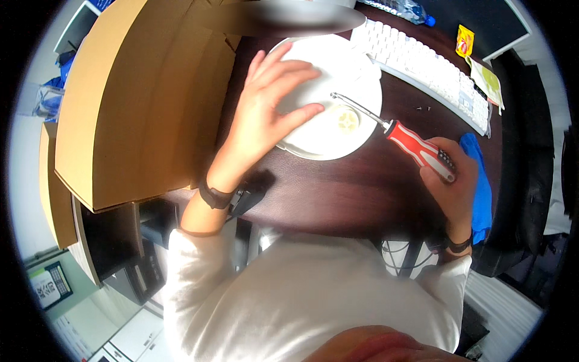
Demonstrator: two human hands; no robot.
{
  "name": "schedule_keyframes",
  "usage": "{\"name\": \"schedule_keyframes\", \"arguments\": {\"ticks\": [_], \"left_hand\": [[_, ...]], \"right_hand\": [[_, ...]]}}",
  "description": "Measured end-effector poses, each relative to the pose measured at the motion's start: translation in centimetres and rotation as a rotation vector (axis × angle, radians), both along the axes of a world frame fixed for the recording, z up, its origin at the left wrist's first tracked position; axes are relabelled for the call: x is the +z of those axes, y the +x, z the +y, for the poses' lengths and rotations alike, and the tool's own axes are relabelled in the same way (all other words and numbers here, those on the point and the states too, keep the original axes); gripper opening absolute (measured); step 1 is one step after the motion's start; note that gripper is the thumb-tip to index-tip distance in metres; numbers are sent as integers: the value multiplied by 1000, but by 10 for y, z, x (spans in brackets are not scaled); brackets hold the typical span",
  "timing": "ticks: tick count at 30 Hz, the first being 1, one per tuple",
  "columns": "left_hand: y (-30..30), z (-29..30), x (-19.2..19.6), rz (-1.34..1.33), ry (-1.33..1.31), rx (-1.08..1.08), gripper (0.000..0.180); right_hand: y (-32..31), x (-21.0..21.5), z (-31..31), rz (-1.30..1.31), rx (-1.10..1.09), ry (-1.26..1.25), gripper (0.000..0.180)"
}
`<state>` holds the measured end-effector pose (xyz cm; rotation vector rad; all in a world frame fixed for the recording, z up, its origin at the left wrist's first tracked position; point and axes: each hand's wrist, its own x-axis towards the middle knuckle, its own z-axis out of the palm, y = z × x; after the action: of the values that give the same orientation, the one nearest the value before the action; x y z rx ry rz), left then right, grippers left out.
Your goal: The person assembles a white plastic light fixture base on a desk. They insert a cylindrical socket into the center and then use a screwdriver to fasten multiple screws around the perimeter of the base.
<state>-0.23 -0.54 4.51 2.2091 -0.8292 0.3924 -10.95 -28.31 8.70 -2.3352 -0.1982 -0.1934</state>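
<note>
A white round plastic part (pixel 313 136) lies on the dark table, with a small cream hub (pixel 348 120) on its face. My left hand (pixel 268 99) hovers over or rests at its left side, fingers spread; contact is hard to judge. In my right hand (pixel 458 178) is a screwdriver (pixel 413 145) with a red and white handle. Its metal shaft points up and left over the white part, and the tip is above and left of the hub. Whether the tip touches anything, I cannot tell.
A large open cardboard box (pixel 163 102) stands at the left. Behind the part is a blurred pale round object (pixel 301 18). To the right lie a white keyboard (pixel 416 60), two tiny screws (pixel 424 108), a yellow packet (pixel 464 41) and a blue cloth (pixel 481 193).
</note>
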Motion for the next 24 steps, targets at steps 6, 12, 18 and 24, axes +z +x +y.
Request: {"name": "schedule_keyframes", "arguments": {"ticks": [6, 12, 18, 24], "left_hand": [[1, 0, -7, 11, -47, -101, 21], [0, 3, -8, 47, 58, -121, 17], [2, 3, -12, 106, 23, -143, 11], [1, -3, -9, 72, -41, -99, 14]], "right_hand": [[8, -8, 8, 37, 78, 36, 28], [10, -13, 7, 75, 102, 59, 28], [10, -19, 3, 131, 95, 74, 27], [8, -18, 4, 160, 144, -79, 29]]}}
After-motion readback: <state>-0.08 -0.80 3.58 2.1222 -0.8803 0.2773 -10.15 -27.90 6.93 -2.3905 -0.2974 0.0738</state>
